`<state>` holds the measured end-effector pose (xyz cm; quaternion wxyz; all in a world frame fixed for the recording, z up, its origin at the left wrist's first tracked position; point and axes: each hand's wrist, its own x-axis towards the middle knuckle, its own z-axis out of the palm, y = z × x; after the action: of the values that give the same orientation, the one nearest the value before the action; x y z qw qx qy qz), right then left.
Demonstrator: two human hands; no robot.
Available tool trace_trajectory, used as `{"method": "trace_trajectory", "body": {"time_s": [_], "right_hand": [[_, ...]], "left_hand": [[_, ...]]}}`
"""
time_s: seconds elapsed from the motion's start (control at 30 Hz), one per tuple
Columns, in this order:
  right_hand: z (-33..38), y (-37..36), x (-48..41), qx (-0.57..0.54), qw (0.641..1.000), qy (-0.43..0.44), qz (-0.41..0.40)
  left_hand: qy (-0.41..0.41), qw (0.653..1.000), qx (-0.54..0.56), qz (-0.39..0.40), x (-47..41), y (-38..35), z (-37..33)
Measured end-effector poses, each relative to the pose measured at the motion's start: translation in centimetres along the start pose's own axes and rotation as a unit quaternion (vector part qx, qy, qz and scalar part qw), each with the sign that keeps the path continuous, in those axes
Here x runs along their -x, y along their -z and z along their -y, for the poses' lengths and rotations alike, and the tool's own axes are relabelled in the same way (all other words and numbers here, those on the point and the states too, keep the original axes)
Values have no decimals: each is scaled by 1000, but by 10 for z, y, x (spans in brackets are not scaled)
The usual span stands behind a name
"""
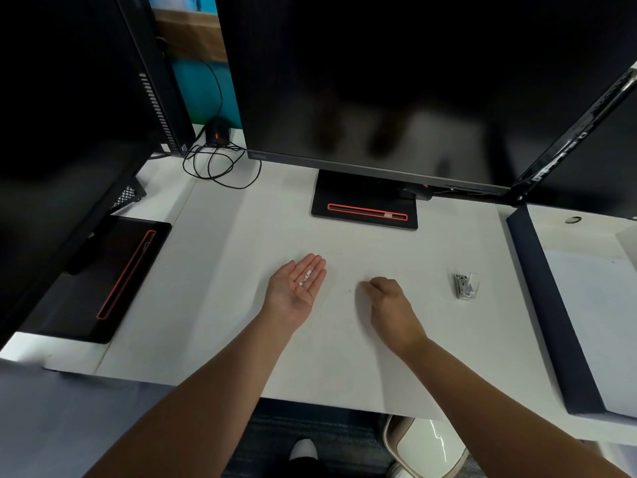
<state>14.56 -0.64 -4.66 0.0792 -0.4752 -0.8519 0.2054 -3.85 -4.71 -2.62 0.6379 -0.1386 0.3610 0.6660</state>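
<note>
White table (pixel 213 270) ran beneath dark monitors (pixel 379 81), with a black cable (pixel 213 163) looped at the back left. Near the middle, the left hand (pixel 293 291) lay palm up and flat open, fingers straight. A few tiny white round pellets (pixel 305 277) sat in a short row on its fingers. Just beside it, the right hand (pixel 389 308) rested knuckles up on the table, fingers curled under; whether it held anything could not be told. Further right stood a small clear cup (pixel 466 286) with something silvery inside, then a navy-edged box (pixel 586 305).
</note>
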Motion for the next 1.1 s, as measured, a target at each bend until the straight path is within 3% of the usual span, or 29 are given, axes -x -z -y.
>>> {"method": "trace_trajectory", "body": {"time_s": [0.13, 0.3, 0.5, 1.1], "right_hand": [[2, -3, 4, -51, 998, -3, 30], [-9, 4, -1, -54, 995, -81, -31], [2, -2, -2, -57, 997, -47, -25], [21, 0, -12, -111, 990, -51, -73]], "left_hand": [[-1, 1000, 2, 1, 2, 1, 2], [-2, 1000, 3, -1, 2, 0, 4], [7, 1000, 1, 0, 2, -1, 11], [20, 1000, -9, 1, 0, -5, 19]]}}
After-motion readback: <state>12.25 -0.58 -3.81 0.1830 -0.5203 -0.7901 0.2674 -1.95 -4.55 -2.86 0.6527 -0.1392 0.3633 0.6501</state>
